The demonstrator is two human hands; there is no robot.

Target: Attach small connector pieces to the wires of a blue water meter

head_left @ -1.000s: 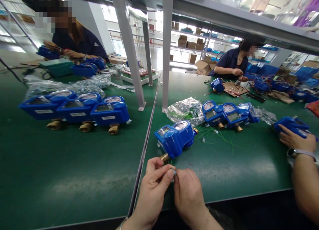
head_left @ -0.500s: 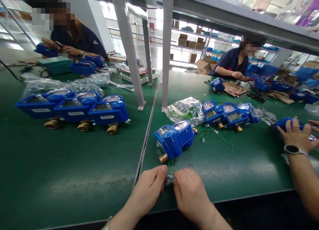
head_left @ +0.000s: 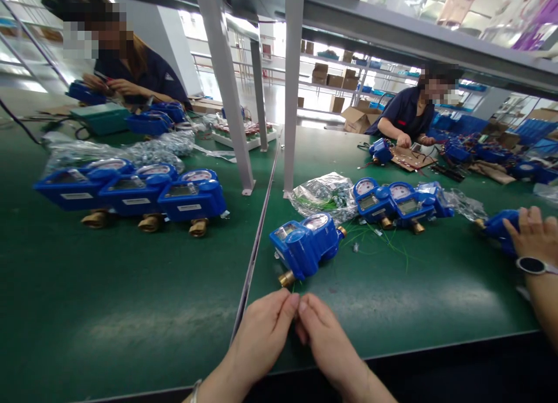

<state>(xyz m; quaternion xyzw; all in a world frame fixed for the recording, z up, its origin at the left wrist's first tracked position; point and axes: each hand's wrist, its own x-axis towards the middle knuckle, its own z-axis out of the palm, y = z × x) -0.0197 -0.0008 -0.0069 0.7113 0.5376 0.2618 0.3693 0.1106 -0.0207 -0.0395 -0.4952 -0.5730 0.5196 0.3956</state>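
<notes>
My left hand (head_left: pixel 268 321) and my right hand (head_left: pixel 326 333) are closed in pinches, fingertips meeting just in front of a blue water meter (head_left: pixel 300 246). A thin green seal wire (head_left: pixel 293 287) runs from beside the meter's brass fitting (head_left: pixel 286 278) down to my fingertips. The small wire seal pinched there is now mostly hidden by my fingers. The meter lies tilted on the green table, its round dial and small display facing up. Loose green wires (head_left: pixel 392 240) and a small clear seal (head_left: pixel 356 248) lie to its right.
Three blue meters (head_left: pixel 187 202) stand in a row at left. More meters (head_left: pixel 399 202) sit behind, beside a plastic bag of seals (head_left: pixel 325 196). A metal post (head_left: pixel 293 100) rises from the table. At right, another person's hand (head_left: pixel 538 234) touches a meter; two co-workers sit opposite.
My hands have drawn together, covering the small seal that showed between them. The neighbour's hand at right has shifted right, and the meter under it has turned.
</notes>
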